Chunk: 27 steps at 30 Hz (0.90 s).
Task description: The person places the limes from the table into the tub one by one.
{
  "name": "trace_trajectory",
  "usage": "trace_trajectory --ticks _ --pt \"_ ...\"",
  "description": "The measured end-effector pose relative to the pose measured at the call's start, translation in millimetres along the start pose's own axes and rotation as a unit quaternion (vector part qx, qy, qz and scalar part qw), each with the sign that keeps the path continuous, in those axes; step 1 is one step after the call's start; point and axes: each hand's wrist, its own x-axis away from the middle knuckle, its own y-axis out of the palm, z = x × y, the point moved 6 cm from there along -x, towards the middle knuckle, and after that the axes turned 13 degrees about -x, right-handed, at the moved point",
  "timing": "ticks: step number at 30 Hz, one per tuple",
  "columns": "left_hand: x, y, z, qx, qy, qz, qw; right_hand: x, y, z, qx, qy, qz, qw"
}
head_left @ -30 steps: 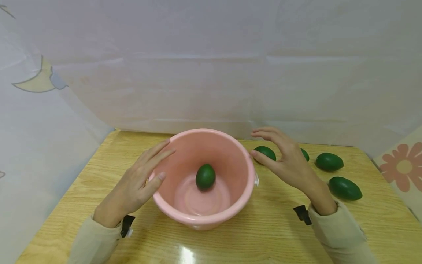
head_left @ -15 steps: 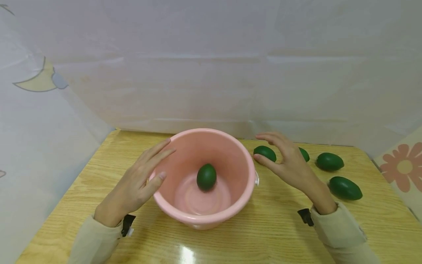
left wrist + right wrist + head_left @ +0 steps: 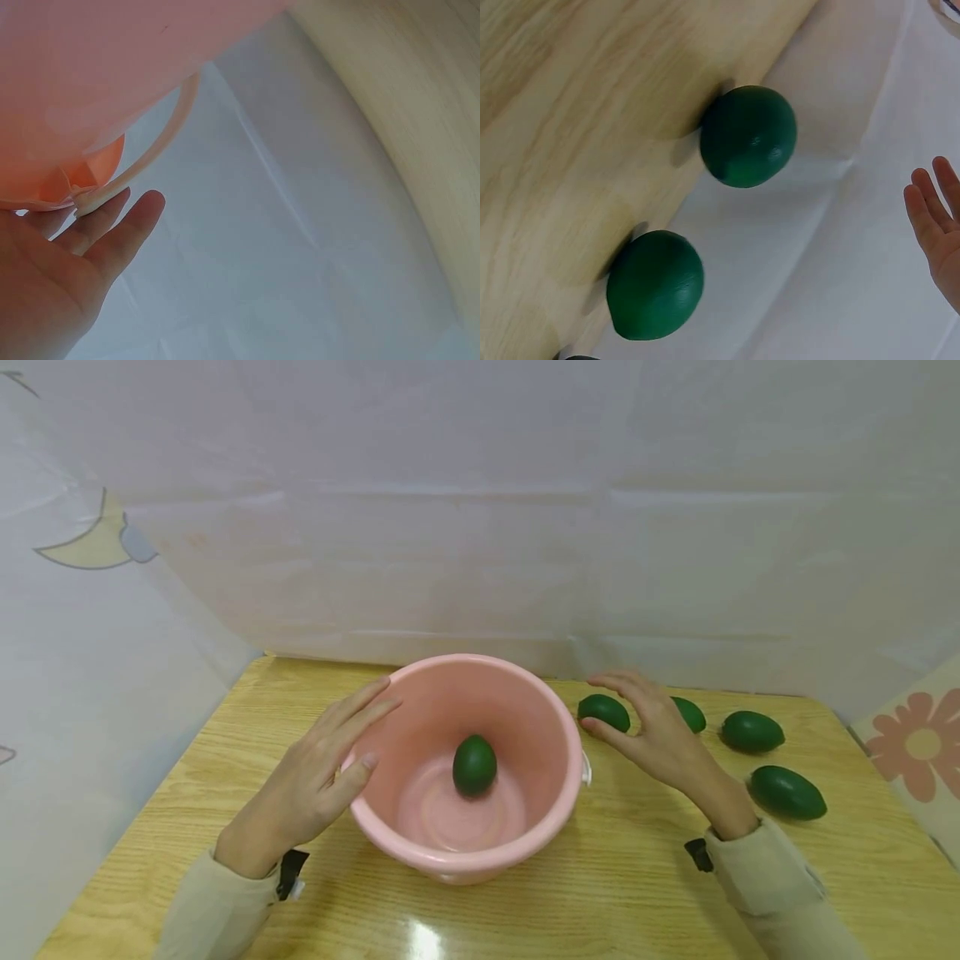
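Observation:
A pink bucket (image 3: 459,862) with a pale handle (image 3: 161,139) stands on the table, and one dark green oval fruit (image 3: 474,766) lies inside it. My left hand (image 3: 300,785) rests at the bucket's left rim, its fingers extended; in the left wrist view they are right beside the handle's lower end. Right of the bucket, my right hand (image 3: 660,747) is held with thumb and fingers spread apart and nothing between them. It is nearest to a green fruit (image 3: 603,712), partly framed by thumb and fingers in the head view. The right wrist view shows the fingers (image 3: 922,214) apart from the fruits.
Another green fruit (image 3: 690,714) is partly hidden behind my right hand. Two more, a rear fruit (image 3: 752,732) and a front fruit (image 3: 787,792), lie near the right side of the wooden table (image 3: 615,893). A pale sheet (image 3: 450,527) hangs behind.
My right hand has moved slightly right and down, away from the bucket's rim. My left hand stays at the rim, and the fruit in the bucket appears shifted slightly right.

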Motion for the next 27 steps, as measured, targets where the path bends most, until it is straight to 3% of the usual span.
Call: trace_trajectory --ticks 9,27 --pt "0.3 -1.0 1.3 -0.002 0.007 0.006 1.0 -0.5 2.6 23.3 0.012 -0.006 -0.007 0.9999" --pt "0.4 -0.9 1.3 -0.01 0.001 0.002 0.9999 3.4 10.2 61.2 0.007 0.052 -0.047 0.9975"
